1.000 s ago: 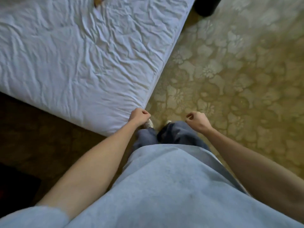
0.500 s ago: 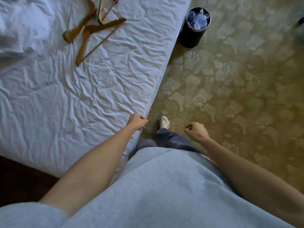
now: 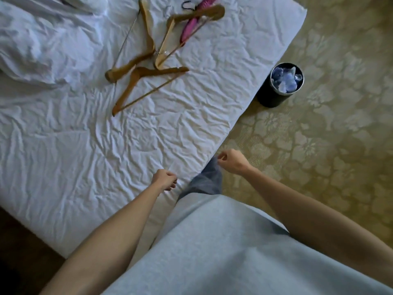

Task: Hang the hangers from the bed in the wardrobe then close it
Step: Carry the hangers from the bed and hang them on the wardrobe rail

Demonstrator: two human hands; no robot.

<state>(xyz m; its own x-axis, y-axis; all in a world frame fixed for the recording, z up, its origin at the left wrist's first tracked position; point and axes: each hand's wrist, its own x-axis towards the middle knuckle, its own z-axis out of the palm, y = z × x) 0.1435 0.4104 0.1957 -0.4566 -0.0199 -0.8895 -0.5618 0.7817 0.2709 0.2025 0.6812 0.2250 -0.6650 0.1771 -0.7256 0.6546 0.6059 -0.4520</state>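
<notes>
Several hangers lie in a loose pile on the white bed [image 3: 85, 156] near its far end. The nearest wooden hanger [image 3: 136, 81] points toward me; two more wooden hangers [image 3: 148, 35] overlap behind it, and a pink hanger [image 3: 191, 24] lies under one of them. My left hand [image 3: 164, 179] hovers over the bed's near edge with curled fingers and holds nothing. My right hand [image 3: 231, 161] is loosely curled beside the bed over the carpet, also with nothing in it. Both hands are well short of the hangers. The wardrobe is out of view.
A black round bin [image 3: 274, 92] with clear plastic in it stands on the patterned carpet [image 3: 329, 135] beside the bed's right edge. Crumpled white bedding [image 3: 32, 43] is bunched at the bed's far left. Dark floor shows at the lower left.
The view has moved forward along the bed, bringing the hangers and bin fully into sight. Both hands stay curled, now nearer the hangers, the left over the mattress.
</notes>
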